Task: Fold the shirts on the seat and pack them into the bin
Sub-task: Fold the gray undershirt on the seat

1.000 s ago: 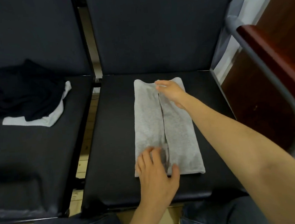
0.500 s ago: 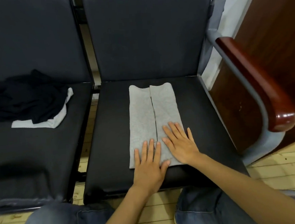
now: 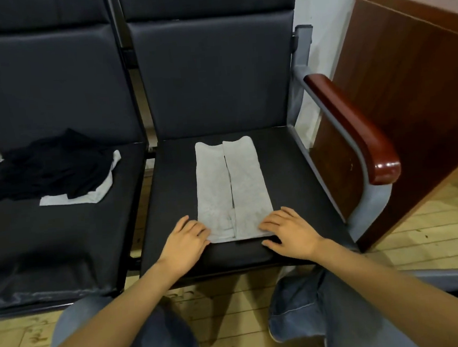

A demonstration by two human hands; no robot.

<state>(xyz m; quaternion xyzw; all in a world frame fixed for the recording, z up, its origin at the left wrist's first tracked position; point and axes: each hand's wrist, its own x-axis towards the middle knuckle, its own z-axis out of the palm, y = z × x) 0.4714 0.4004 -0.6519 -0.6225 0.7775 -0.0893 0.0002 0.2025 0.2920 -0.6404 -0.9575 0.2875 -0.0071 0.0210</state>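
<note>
Folded grey shirt [image 3: 232, 189] being touched on seat [image 3: 290, 168]: left hand [image 3: 184, 241] at its 7 o'clock corner, right hand [image 3: 291, 231] at 5 o'clock; fingers [image 3: 198, 229] being laid flat, nothing gripped.

Bare seat surface [image 3: 290, 168] is left L & R of the folded grey shirt [image 3: 231, 186], so passage is allowed on both sides. R side is closed off by the armrest [image 3: 353, 128] & wooden cabinet [image 3: 406, 77]; rear is blocked by the backrest [image 3: 214, 73]. Back of the adj. L seat is taken up by a clothes pile [image 3: 54, 168].
</note>
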